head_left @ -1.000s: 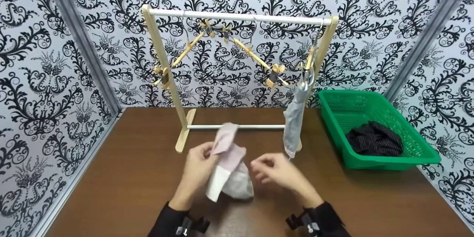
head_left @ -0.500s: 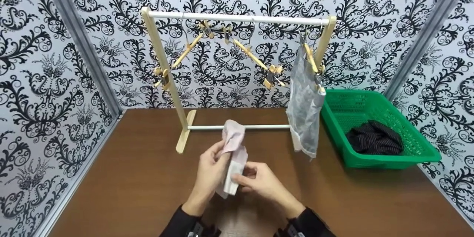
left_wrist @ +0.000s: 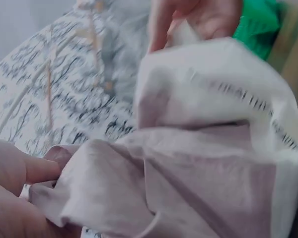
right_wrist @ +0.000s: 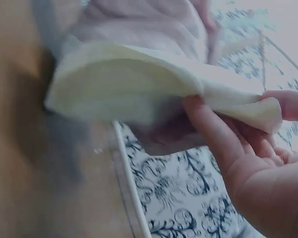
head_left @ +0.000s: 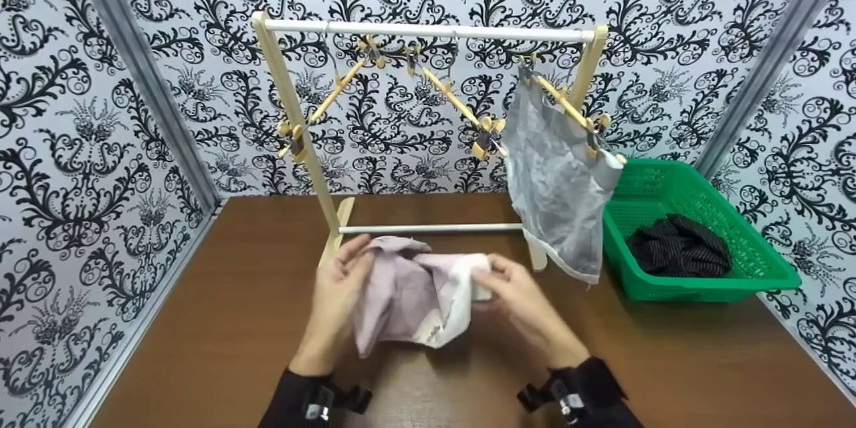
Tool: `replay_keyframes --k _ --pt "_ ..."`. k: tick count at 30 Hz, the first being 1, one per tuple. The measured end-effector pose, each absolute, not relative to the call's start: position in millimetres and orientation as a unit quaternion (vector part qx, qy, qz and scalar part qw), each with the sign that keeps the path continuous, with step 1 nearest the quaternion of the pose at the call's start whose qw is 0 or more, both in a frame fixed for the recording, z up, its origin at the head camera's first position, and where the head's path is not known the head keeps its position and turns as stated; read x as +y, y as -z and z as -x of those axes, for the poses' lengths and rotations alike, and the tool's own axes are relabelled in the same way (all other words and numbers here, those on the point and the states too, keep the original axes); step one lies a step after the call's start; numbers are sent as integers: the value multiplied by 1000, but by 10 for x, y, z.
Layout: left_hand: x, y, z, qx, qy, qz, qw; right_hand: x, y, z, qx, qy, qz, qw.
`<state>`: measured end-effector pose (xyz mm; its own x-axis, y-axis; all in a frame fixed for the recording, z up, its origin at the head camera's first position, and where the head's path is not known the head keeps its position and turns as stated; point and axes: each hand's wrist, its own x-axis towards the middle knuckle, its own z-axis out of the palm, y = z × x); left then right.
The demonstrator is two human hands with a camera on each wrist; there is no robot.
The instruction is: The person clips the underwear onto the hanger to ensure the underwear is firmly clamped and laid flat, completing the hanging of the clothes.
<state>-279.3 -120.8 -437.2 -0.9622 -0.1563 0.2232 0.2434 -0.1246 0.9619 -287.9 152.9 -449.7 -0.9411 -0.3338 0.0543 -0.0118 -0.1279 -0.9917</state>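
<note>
A soft mauve-pink cloth (head_left: 401, 297) with a white band is stretched between both hands, above the table. My left hand (head_left: 338, 304) pinches its pink end between thumb and fingers. On the other side, my right hand (head_left: 525, 301) grips the white band (head_left: 461, 304). Dark printed lettering runs along this band in the left wrist view. The right wrist view shows the band's edge curving open like a wide hem, with the right fingers (right_wrist: 213, 126) holding it. Several folds hide part of the cloth.
Behind the hands stands a rack with a white top bar (head_left: 428, 29). Wooden clip hangers (head_left: 338, 90) hang there, and a sheer grey cloth (head_left: 558, 180) is clipped on the right one. A green basket (head_left: 709, 287) to the right holds a dark striped cloth (head_left: 679, 247).
The hands have moved apart and the bunched cloth is spread between them. My right hand has taken hold of the white band. The hanging grey cloth has swung round to face front.
</note>
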Motion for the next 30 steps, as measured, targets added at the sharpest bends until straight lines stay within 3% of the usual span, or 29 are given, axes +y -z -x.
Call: replay_keyframes --k 4,8,12,15,18,23,27,30 --pt "-1371 4420 2859 -671 728 9 144 1709 4498 2972 635 756 114 108" --pt "-1495 4530 2890 -784 594 2 180 1861 4627 3094 667 736 80 82" --pt "-1447 4555 2825 -862 416 84 277 1991 4791 3190 714 696 52 58" --pt "-1248 4507 2713 -857 366 200 302 2077 4849 3220 750 658 55 38" --pt "-960 4512 2580 -858 348 304 223 2176 4854 3229 789 606 98 15" --pt "-569 4719 2430 -909 233 336 76 2351 4873 3259 855 471 215 -13" --pt "-476 4895 2403 -942 153 299 27 2415 4916 3279 872 405 274 -18" --pt "-477 4979 2412 -949 138 283 29 2403 4963 3277 889 342 301 -46"
